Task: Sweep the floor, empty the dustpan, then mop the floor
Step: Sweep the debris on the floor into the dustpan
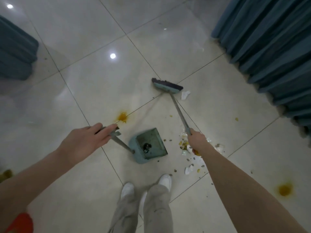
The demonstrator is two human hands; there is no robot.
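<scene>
Low at centre frame, the left hand (87, 140) wraps the top of the dustpan (149, 145) handle, keeping the pan on the floor with its mouth toward the debris (185, 148) just to its right, probably to catch it. Right of that, the right hand (196, 140) is clamped on the broom (167, 85) handle, the head set beyond a scrap (185, 95), apparently to drag it back.

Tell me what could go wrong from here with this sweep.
1. The paper scrap lies off the end of the broom head, so a stroke may miss it.
2. The debris pile sits beside the dustpan; bits may slide past.
3. Bristles crossing the yellow stain could smear it.
</scene>
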